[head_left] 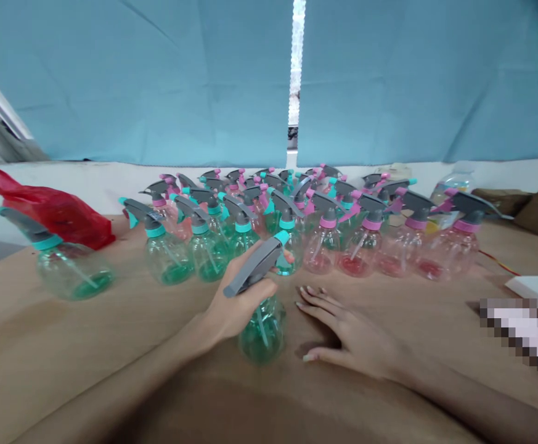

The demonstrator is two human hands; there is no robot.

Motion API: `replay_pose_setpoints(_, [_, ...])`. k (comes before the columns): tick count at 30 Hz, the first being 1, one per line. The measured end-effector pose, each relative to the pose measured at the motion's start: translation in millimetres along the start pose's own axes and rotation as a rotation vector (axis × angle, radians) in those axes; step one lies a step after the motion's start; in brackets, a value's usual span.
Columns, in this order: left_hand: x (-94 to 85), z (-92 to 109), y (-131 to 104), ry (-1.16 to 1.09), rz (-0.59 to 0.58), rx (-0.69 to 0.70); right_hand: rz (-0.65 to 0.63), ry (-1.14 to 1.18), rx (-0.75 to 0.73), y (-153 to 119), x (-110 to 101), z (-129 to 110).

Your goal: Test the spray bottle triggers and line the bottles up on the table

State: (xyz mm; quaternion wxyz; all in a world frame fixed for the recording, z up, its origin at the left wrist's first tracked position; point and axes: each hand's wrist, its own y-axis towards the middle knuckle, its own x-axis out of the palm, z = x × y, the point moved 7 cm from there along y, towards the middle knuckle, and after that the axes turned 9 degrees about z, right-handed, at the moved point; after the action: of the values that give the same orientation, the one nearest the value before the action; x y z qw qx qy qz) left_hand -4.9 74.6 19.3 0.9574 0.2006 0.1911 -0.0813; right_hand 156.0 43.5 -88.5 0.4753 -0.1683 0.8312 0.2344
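So, one round see-through green plastic spray bottle with a grey trigger head and teal nozzle (264, 327) is being handled right now, near the middle of the wooden worktop (56, 351). It's gripped by the left hand (229, 308), wrapped around the head and neck; whether the base is touching the wood can't really be told. The right hand (354, 336) is holding nothing: it's laid palm down just right of the bottle, fingers spread wide.

As for progress, quite a lot looks done. Beyond the hands, a bunch of similar bottles is stood upright in rows, with teal-collared green bottles (169, 256) mostly front left and pink-collared pink bottles (358, 250) front right. Trigger heads are fitted on all the ones that can be made out, though the far rows are too crowded to be counted or checked.

What's left? Going by position only, the held one isn't placed in the rows yet, and one lone green bottle with a teal collar (65, 268) is parked apart on the left, near a red plastic bag (65, 209). No loose heads or uncapped bottles can be spotted.
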Motion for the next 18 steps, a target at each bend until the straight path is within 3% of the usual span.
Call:
replay_pose_setpoints(9, [4.1,3.2,0.7,-0.160,0.021,0.004,0.037,0.014,-0.014,0.0,-0.7,1.6])
replay_pose_setpoints(18, [4.1,4.7,0.8,-0.123,-0.007,-0.001,0.046,0.019,-0.019,-0.1,-0.7,1.5])
